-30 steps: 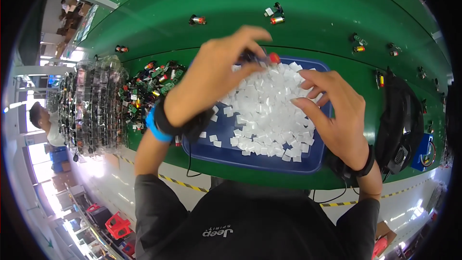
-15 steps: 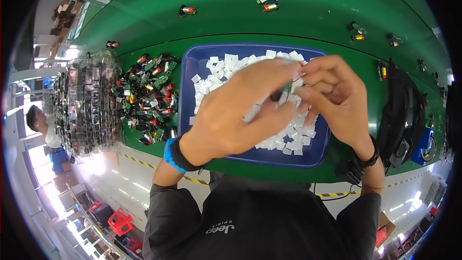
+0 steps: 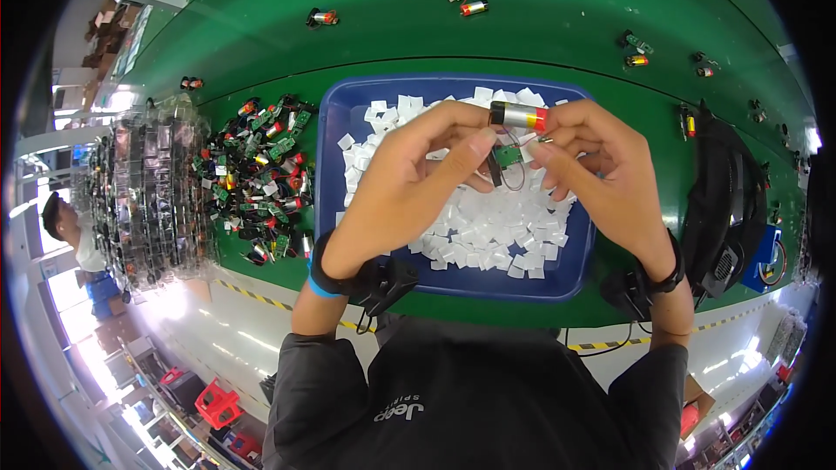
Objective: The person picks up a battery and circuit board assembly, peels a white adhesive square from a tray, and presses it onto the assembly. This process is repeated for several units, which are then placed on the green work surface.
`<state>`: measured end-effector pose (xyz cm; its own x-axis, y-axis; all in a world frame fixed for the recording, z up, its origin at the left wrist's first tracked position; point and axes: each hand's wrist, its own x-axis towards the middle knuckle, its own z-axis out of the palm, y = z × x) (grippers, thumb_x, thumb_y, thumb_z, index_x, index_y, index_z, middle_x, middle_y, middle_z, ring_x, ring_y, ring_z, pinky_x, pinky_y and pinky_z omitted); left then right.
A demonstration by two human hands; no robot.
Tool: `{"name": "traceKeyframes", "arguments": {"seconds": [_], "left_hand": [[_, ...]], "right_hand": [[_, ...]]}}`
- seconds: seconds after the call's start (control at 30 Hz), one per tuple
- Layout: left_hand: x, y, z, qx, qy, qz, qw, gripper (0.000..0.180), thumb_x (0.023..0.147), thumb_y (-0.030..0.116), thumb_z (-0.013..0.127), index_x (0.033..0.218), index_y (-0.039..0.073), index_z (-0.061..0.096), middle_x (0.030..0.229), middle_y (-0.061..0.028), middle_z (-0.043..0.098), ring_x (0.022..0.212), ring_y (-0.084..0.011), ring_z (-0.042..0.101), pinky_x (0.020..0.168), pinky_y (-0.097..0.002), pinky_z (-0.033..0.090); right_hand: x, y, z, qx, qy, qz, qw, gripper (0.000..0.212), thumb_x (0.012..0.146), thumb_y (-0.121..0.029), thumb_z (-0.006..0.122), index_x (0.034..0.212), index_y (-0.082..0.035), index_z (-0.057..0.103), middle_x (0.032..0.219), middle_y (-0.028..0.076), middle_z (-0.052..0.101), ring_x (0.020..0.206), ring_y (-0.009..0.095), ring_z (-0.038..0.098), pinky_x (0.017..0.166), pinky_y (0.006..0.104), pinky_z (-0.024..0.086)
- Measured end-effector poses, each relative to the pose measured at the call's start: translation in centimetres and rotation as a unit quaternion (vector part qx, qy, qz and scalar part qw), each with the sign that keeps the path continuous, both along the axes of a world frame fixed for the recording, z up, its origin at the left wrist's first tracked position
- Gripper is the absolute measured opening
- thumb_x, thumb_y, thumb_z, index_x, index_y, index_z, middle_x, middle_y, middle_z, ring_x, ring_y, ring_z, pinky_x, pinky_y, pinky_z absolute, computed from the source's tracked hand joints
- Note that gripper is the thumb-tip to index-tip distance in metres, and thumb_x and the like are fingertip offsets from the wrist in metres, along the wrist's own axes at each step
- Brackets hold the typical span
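Observation:
Above a blue tray [image 3: 329,183] of small white square pieces [image 3: 461,235], I hold up a small battery cell [image 3: 520,116], silver with red, yellow and black bands. Thin wires join it to a green circuit board [image 3: 507,155] with a black part beside it. My left hand [image 3: 401,174] is closed, its thumb and fingers pinching the board assembly and the cell's black end. My right hand [image 3: 614,165] is closed too, its fingertips at the cell's red end and the wires. Its curled fingers are partly hidden.
A heap of similar battery-and-board assemblies [image 3: 266,170] lies left of the tray, beside stacked clear plastic trays [image 3: 144,191]. Single assemblies [image 3: 470,2] are spread along the green table. A black bag [image 3: 718,209] lies at the right. Another person [image 3: 74,231] is at far left.
My left hand has turned and drawn back left, bringing the battery cell and board into plain sight between my hands. The wrist-worn black device on my left arm now shows.

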<state>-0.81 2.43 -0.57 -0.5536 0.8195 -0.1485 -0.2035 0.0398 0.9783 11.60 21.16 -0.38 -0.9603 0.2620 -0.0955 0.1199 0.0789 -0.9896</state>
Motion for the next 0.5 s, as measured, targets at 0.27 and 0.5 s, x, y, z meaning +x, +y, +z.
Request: {"name": "traceKeyframes", "arguments": {"seconds": [0.27, 0.5], "left_hand": [[1.6, 0.0, -0.4, -0.020, 0.026, 0.029, 0.999, 0.024, 0.099, 0.015, 0.064, 0.115, -0.002, 0.062, 0.092, -0.0063, 0.065, 0.083, -0.0120, 0.066, 0.070, -0.0264, 0.058], [1.7, 0.1, -1.0, -0.048, 0.068, 0.020, 0.996, 0.024, 0.095, 0.012, 0.068, 0.114, -0.001, 0.062, 0.088, -0.0044, 0.065, 0.078, -0.0115, 0.067, 0.064, -0.0235, 0.054]], "right_hand": [[-0.1, -0.1, 0.1, 0.017, -0.043, 0.015, 0.999, 0.019, 0.093, -0.004, 0.068, 0.108, 0.001, 0.057, 0.083, 0.004, 0.066, 0.066, 0.007, 0.063, 0.053, 0.0211, 0.051], [-0.1, -0.6, -0.5, 0.080, -0.031, -0.004, 0.996, 0.012, 0.094, -0.004, 0.066, 0.102, 0.002, 0.059, 0.086, 0.006, 0.068, 0.069, 0.009, 0.065, 0.056, 0.0213, 0.053]]}}
